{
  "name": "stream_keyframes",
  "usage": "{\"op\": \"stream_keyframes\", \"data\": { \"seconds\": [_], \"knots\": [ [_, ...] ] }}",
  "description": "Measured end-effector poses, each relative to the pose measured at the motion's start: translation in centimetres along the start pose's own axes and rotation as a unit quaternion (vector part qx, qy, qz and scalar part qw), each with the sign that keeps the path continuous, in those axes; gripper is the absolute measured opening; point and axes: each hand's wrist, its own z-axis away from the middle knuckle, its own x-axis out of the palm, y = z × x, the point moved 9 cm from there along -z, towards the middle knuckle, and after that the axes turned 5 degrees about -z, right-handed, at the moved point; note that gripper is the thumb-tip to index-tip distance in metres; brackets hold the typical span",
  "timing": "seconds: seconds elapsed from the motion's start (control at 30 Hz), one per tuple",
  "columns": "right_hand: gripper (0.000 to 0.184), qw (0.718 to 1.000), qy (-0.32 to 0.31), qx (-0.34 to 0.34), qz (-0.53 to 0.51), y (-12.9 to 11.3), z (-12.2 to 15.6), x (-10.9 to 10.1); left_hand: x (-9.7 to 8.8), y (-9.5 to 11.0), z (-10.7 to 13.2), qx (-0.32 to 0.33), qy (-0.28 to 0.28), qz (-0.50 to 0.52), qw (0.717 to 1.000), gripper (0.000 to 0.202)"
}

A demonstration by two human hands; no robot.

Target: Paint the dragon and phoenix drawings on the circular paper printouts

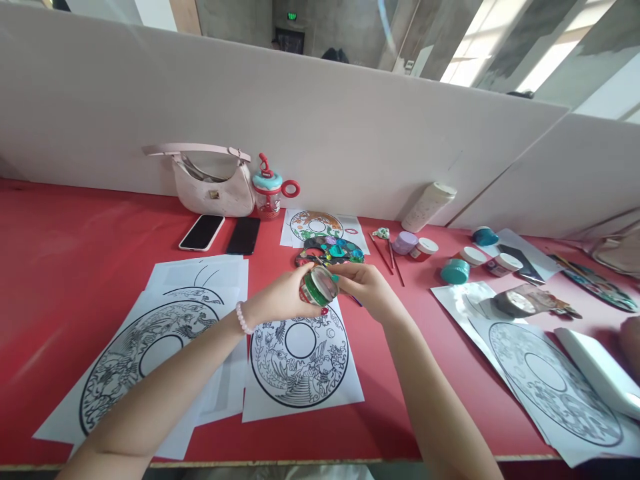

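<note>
My left hand (pixel 285 293), with a beaded bracelet at the wrist, is wrapped around a small jar of green paint (pixel 316 291). The jar is tilted, its round pale top facing toward me and to the right. My right hand (pixel 364 285) pinches the jar's rim with thumb and fingertips. Whether the top is a lid or an inner seal I cannot tell. Below both hands lies a sheet with a round phoenix line drawing (pixel 300 373). Just behind the jar is a paint-smeared palette (pixel 345 249), and a dark thin handle shows beneath my right hand.
Further line-drawing sheets (pixel 200 373) lie at left. Behind stand two phones (pixel 202 232), a handbag (pixel 215 190), a straw cup (pixel 269 193) and a partly coloured sheet (pixel 305 217). To the right are brushes (pixel 390 257), several paint jars (pixel 455 271), a bottle (pixel 429 207) and another person's hand (pixel 631 343).
</note>
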Motion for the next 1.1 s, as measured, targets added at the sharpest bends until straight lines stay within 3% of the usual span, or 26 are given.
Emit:
{"op": "stream_keyframes", "data": {
  "seconds": [0.17, 0.37, 0.53, 0.73, 0.97, 1.1],
  "knots": [
    [0.032, 0.991, -0.044, -0.015, -0.123, 2.3, -0.1, 0.2, 0.8, 0.2, 0.2, -0.002, -0.031, -0.018, 0.999, 0.102],
    [0.037, 0.979, -0.08, -0.039, -0.181, 3.4, -0.2, 1.0, 1.3, 0.2, 0.4, -0.008, -0.034, -0.034, 0.999, 0.109],
    [0.046, 0.977, -0.01, -0.028, -0.213, 4.2, 0.1, -1.2, 1.7, 0.3, 0.4, 0.013, -0.041, -0.058, 0.997, 0.105],
    [0.063, 0.965, 0.078, -0.054, -0.244, 6.2, 1.0, -5.7, 0.7, 0.6, 0.1, 0.059, 0.033, -0.081, 0.994, 0.072],
    [0.064, 0.959, 0.067, -0.075, -0.266, 7.2, 1.7, -5.5, 0.4, 0.7, -0.2, 0.166, 0.08, 0.001, 0.983, 0.068],
    [0.063, 0.973, 0.086, -0.088, -0.194, 7.4, 1.8, -6.1, 0.6, -1.3, -1.0, 0.178, 0.1, 0.023, 0.979, 0.07]
  ]
}}
